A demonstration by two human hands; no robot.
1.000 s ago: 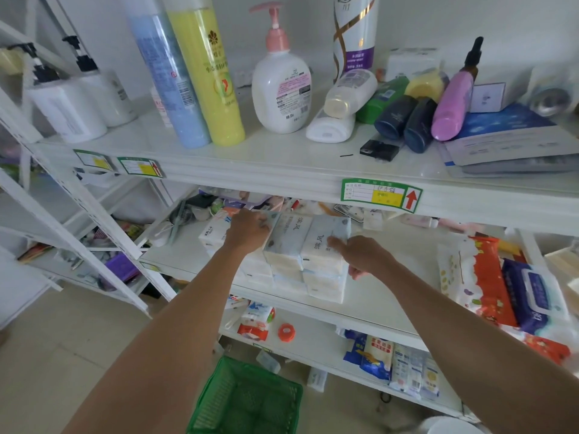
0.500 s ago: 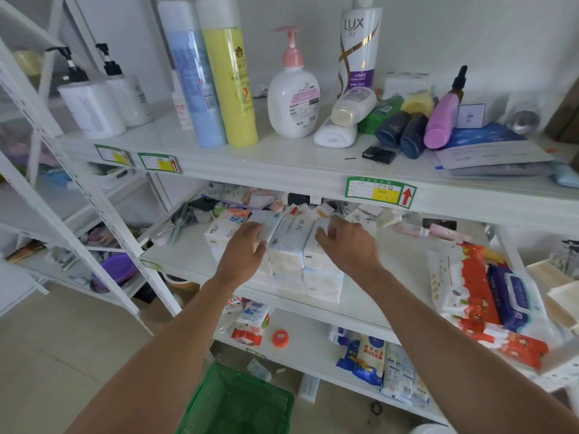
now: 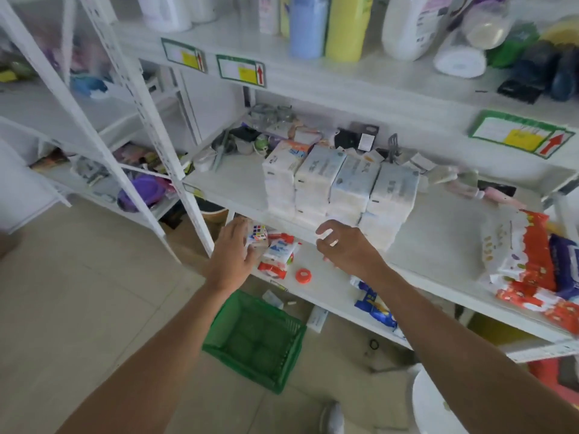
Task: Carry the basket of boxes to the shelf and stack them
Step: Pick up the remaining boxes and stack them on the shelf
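A: Boxes, position?

B: White boxes (image 3: 341, 186) stand in four columns side by side, several high, on the middle shelf (image 3: 438, 245), close to its front edge.

A: The person's hands?

B: Neither is on the stack. The left hand (image 3: 233, 255) is in front of the lower shelf (image 3: 329, 286), fingers straight and spread, gripping nothing. Its fingertips are just beside a small puzzle-cube box (image 3: 257, 235); contact cannot be told. The right hand (image 3: 344, 250) is at the middle shelf's front edge, just below the stack, fingers loosely curled and empty.

A: Basket?

B: The green basket (image 3: 257, 339) sits on the floor in front of the shelving, between the two forearms, its mesh bottom in plain view.

A: Anything else?

B: Orange-red packs (image 3: 526, 261) lie at the right of the middle shelf, well apart from the boxes. A blue bottle (image 3: 308, 26) and a yellow bottle (image 3: 344, 26) stand upright on the top shelf.
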